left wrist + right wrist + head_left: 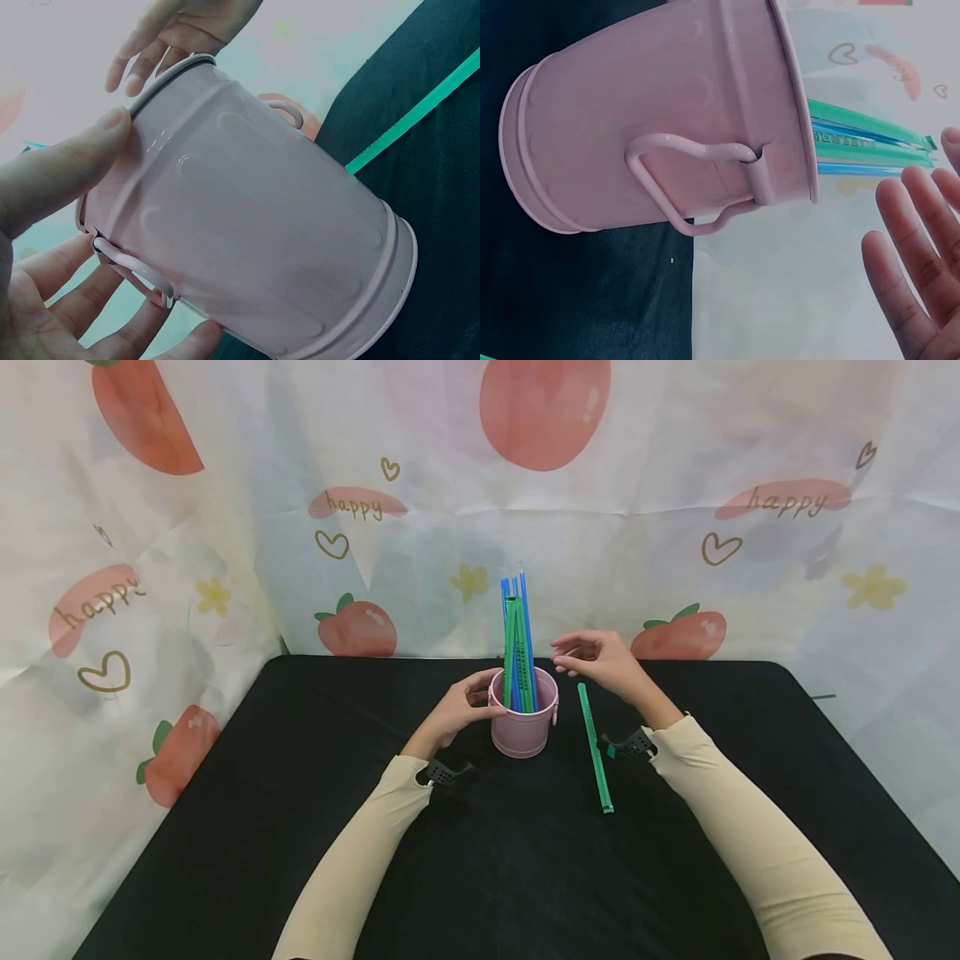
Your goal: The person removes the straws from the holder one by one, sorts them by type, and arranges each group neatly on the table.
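A small pink metal bucket (521, 737) with side handles stands upright on the black tabletop. Inside it lean several slim green sticks (510, 643) with dark printing, like wrapped straws, together with blue ones (528, 631). My left hand (463, 703) holds the bucket's left side; its thumb presses near the rim and the fingers lie round the handle side. To the right of the rim, my right hand (600, 658) hovers with loosely bent fingers and nothing in its grasp. Below that hand a single green stick (595, 750) lies on the table.
Black cloth (225, 827) covers the table. Behind and along the sides hangs a pale printed curtain (442, 527) with fruit, hearts and lettering. The table's back edge runs just behind the bucket.
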`<state>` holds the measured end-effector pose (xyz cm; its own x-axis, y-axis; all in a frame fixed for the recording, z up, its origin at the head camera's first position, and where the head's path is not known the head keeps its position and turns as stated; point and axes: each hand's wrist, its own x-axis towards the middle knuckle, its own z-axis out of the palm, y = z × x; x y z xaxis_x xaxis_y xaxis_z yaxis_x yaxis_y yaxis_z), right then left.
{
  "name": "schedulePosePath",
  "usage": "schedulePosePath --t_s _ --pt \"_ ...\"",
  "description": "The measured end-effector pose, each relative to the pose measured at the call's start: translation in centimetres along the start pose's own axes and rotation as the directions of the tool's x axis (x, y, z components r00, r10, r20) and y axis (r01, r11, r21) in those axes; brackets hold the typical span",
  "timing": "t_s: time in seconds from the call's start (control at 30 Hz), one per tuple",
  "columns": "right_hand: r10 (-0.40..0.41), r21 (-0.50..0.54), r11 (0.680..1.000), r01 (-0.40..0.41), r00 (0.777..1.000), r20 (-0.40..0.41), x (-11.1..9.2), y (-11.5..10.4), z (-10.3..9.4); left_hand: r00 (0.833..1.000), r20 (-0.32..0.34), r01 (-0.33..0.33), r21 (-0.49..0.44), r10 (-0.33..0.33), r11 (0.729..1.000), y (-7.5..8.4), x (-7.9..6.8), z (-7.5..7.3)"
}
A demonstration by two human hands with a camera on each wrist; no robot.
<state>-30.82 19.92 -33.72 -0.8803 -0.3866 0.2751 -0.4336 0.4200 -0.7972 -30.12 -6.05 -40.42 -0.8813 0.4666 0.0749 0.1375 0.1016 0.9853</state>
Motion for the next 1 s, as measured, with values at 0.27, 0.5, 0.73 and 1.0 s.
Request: schedulePosePath --t_s 0.27,0.5,0.73,1.0 --pt "0.012 0.0 1.0 -0.012 1.0 -0.016 0.6 0.0 0.8 1.0 0.002 0.012 -0.008 -0.012 1.0 0.0 -0.1 0.1" --pt "0.049 -0.012 0.999 -0.049 0.998 -0.028 0.9 -0.3 1.7 1.0 -0.006 0.013 -0.008 -0.014 1.0 -0.1 -0.1 0.1" --pt "0.054 0.003 0.999 -0.054 0.997 -0.061 0.7 -1.5 2.3 1.0 -0.008 0.011 -0.01 -0.012 1.0 -0.1 0.0 0.2" --pt "0.059 0.01 0.998 -0.058 0.995 -0.081 1.3 0.3 2.5 1.0 -0.003 0.009 -0.011 -0.009 1.0 -0.1 0.0 0.1"
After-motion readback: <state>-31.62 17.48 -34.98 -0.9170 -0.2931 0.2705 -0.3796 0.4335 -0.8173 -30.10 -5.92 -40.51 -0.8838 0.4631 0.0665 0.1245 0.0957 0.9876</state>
